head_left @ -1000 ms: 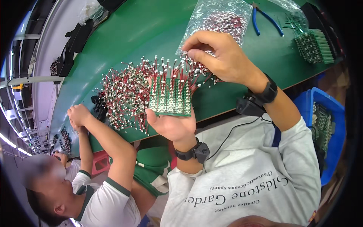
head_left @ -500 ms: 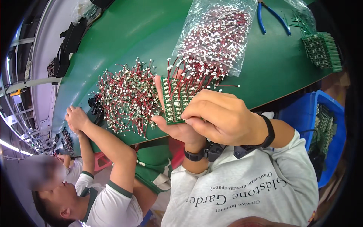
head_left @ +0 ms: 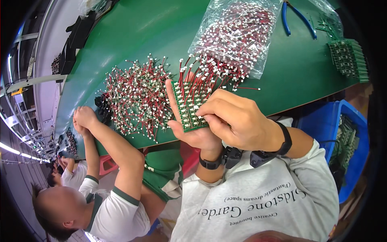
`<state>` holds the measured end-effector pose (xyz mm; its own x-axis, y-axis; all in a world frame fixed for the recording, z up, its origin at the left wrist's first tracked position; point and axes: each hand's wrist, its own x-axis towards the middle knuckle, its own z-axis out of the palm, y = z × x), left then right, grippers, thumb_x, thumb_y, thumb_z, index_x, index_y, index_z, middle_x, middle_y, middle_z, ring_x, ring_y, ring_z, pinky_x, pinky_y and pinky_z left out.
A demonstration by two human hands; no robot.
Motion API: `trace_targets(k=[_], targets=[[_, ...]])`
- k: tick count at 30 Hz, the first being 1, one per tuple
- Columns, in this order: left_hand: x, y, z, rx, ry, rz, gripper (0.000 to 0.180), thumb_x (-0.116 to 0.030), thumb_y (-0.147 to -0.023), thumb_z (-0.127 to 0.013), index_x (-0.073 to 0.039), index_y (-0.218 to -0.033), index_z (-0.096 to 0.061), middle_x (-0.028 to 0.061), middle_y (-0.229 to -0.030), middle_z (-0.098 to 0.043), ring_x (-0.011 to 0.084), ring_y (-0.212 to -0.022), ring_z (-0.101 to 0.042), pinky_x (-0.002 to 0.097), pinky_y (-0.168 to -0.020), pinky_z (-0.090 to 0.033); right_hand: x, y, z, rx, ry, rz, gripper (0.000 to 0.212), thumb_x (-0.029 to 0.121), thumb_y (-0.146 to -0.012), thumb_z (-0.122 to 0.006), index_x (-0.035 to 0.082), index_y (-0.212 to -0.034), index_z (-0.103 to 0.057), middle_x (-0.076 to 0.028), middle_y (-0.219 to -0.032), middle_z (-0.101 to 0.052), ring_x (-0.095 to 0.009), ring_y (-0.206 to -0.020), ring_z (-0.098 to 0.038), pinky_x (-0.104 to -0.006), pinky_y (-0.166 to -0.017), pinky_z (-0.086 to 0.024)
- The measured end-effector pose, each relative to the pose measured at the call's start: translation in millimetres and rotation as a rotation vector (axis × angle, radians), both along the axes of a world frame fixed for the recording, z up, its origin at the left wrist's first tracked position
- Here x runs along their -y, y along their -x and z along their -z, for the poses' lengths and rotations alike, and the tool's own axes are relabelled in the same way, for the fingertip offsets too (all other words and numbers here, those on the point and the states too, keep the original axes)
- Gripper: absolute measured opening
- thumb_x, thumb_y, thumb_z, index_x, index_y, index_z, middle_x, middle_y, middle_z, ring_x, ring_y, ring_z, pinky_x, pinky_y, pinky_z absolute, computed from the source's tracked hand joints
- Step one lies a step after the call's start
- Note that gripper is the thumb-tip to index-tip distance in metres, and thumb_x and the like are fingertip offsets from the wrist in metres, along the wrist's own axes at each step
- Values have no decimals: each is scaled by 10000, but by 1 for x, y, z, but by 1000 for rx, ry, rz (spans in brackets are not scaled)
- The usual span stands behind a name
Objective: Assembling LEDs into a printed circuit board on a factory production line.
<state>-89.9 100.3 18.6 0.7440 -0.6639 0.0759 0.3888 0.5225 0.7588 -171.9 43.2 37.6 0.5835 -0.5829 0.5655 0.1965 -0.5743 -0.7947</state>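
At frame centre | left hand (head_left: pixel 197 138) grasps circuit board (head_left: pixel 186 112) | right hand (head_left: pixel 241 121) pinched, contents unclear | steady board, keep wires (head_left: pixel 194 88) aside

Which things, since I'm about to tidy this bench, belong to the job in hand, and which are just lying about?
Job in hand:
green board panel, on the left hand
right hand, fingers at the panel
red-wired leads and wired heap, probably

Apparently lying about:
blue-handled pliers
stacked green boards
blue bin
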Motion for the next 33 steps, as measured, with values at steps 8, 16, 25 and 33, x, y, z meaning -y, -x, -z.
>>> trace_targets(k=[8, 16, 25, 33], targets=[[-8, 1, 9, 94, -9, 7, 885, -613, -933, -364, -23, -1560, -162, 273, -1437, -440, 353, -1249, -525, 478, -1061, -410, -4, 4, -1, -95, 179, 111, 141, -56, -759, -680, -2, -879, -627, -99, -794, -600, -241, -622, -621, -331, -542, -500], [-8, 10, 4, 108, -29, 20, 925, -618, -902, -397, -16, -1561, -154, 265, -1426, -451, 356, -1248, -522, 484, -1075, -390, -5, 12, -3, -154, 201, 94, 155, -18, -761, -688, 16, -892, -612, -94, -790, -570, -257, -602, -600, -356, -542, -496], [-15, 13, 0, 169, -86, 128, 971, -616, -885, -421, 4, -1566, -114, 245, -1397, -482, 324, -1227, -540, 428, -1069, -398, -3, 25, -8, -263, 396, 69, 122, 15, -750, -673, -1, -852, -609, -59, -854, -580, -206, -700, -601, -326, -569, -505], [-15, 14, 6, 186, -80, 220, 926, -563, -883, -399, 16, -1560, -146, 239, -1363, -514, 305, -1198, -559, 416, -1048, -420, 3, 35, -13, -338, 465, 46, 133, 63, -740, -654, -2, -849, -612, -57, -813, -538, -202, -689, -579, -320, -569, -493]])
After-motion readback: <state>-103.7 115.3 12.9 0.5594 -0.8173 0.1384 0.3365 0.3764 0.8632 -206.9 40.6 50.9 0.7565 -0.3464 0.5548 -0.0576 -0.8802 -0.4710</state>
